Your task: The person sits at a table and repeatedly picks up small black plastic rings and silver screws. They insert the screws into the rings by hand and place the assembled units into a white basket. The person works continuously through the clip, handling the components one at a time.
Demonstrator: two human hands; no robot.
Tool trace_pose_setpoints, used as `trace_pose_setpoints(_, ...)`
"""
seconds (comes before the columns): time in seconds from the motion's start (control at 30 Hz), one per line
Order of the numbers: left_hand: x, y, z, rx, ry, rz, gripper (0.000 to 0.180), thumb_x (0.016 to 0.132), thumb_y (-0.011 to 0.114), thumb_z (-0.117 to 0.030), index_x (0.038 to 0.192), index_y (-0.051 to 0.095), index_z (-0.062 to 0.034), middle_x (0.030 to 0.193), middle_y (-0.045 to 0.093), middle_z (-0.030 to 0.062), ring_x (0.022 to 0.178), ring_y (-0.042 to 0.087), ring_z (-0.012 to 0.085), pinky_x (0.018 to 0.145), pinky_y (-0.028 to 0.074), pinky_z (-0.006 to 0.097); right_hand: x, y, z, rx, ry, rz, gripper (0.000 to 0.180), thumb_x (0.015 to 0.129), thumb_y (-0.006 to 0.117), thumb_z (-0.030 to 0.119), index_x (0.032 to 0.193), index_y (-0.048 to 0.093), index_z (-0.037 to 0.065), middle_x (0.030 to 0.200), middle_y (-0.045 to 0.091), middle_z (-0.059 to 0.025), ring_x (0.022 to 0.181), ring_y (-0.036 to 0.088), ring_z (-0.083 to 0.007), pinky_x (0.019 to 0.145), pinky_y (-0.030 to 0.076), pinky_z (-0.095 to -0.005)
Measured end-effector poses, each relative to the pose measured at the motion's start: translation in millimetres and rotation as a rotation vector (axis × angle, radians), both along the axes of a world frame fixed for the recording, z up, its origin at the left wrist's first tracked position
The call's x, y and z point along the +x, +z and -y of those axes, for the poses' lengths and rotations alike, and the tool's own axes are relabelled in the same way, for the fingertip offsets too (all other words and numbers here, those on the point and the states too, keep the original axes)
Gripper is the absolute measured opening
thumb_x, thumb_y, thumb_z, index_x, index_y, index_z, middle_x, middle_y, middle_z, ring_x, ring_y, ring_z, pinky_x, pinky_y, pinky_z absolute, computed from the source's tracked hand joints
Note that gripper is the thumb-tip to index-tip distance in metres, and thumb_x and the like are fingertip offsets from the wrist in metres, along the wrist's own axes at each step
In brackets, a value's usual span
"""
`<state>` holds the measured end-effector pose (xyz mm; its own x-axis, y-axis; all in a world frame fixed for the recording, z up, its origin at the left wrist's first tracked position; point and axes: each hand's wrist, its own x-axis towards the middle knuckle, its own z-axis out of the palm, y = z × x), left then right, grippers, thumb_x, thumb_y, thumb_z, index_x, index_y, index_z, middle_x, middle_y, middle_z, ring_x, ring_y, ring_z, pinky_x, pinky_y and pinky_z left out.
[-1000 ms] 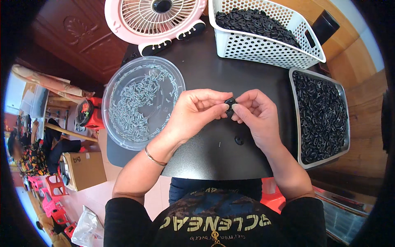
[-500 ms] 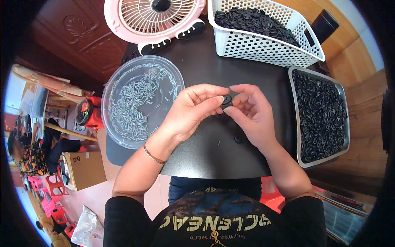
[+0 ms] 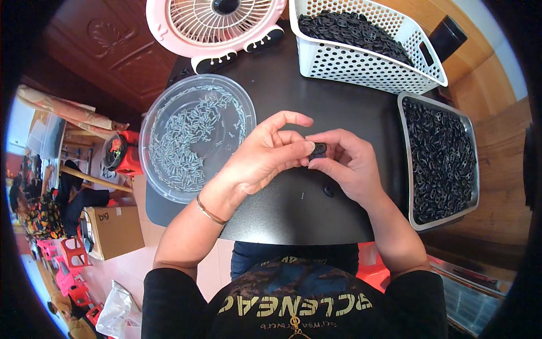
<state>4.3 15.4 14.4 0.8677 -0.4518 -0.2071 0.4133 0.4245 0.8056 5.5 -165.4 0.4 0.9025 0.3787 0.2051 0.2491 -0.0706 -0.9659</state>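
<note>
Your two hands are together over the middle of the desk (image 3: 282, 101), and the small black part (image 3: 318, 150) sits right between them. Your right hand (image 3: 347, 164) has it pinched, thumb under and fingers curled over the top, closed down tight on it. Your left hand (image 3: 265, 155) comes in from the left with thumb and fingertips pressed against the same piece, forefinger lifted and arched above, the other fingers loosely bent; whether a pin is tucked in those fingertips, you can't tell from here.

The part lies just left of your right palm and at the very tips of your left fingers, so both hands are on it, the right with the firmer hold. It looks short and blocky, dark and a little glossy, mostly hidden by fingers; its long axis seems to run roughly left to right, though that is a judgement only.

Going outward: just below your right hand a small black piece (image 3: 329, 191) lies loose on the desk. At the left edge sits the clear round dish (image 3: 164, 186) scattered with small silvery pins. Along the right edge is the metal tray (image 3: 473, 192) heaped with black parts, and at the far right corner the white perforated basket (image 3: 361, 65), also full. A pink fan (image 3: 217, 25) stands at the far edge.
</note>
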Motion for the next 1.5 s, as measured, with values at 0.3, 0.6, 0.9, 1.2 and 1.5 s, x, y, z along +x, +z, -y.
trace_pose_setpoints(0.3,-0.3,-7.6,-1.2,-0.016,-0.048,0.010,0.035,0.082,0.057,0.000,0.114,0.042,-0.0053,0.078,0.058,0.0027,0.071,0.055,0.0089,0.065,0.047,0.020,-2.2,-1.0,0.3,0.002,-0.014,0.006,0.024,0.072,0.070,0.006,0.095,0.063,0.004,0.079,0.059,-0.0015,0.065,0.054,-0.0039,0.055,0.041,-0.0176)
trace_pose_setpoints(0.6,-0.2,-3.8,-1.4,-0.028,-0.005,0.056,0.037,0.082,0.057,0.000,0.115,0.040,-0.0039,0.079,0.057,0.0031,0.071,0.056,0.0094,0.065,0.047,0.020,-0.2,-2.4,-2.0,0.095,0.005,-0.003,0.026,0.072,0.069,0.005,0.097,0.063,0.003,0.078,0.058,-0.0006,0.062,0.051,-0.0036,0.055,0.039,-0.0174)
trace_pose_setpoints(0.9,-3.4,-2.8,-3.0,0.048,-0.013,0.132,0.039,0.080,0.060,0.000,0.114,0.041,-0.0020,0.076,0.057,0.0031,0.070,0.055,0.0086,0.065,0.046,0.020,-2.3,-4.7,-1.7,0.029,-0.024,0.050,0.024,0.070,0.070,0.002,0.094,0.065,0.004,0.077,0.057,-0.0004,0.062,0.050,-0.0043,0.054,0.039,-0.0182)
trace_pose_setpoints(1.2,-5.4,4.8,-7.3,-0.012,0.000,0.181,0.039,0.080,0.061,-0.004,0.114,0.042,-0.0019,0.077,0.056,0.0014,0.071,0.055,0.0081,0.065,0.046,0.020,-6.7,6.2,-5.6,0.115,0.020,0.030,0.033,0.070,0.069,-0.001,0.102,0.062,0.003,0.080,0.054,0.0010,0.066,0.048,-0.0039,0.058,0.039,-0.0182)
trace_pose_setpoints(1.5,-4.8,4.4,-6.9,0.030,0.011,0.193,0.038,0.080,0.061,-0.004,0.113,0.043,-0.0016,0.076,0.056,0.0008,0.071,0.055,0.0085,0.065,0.045,0.020,-5.9,3.8,-5.9,0.136,0.010,0.018,0.034,0.070,0.069,-0.002,0.102,0.062,0.003,0.080,0.053,0.0006,0.068,0.049,-0.0044,0.060,0.041,-0.0183)
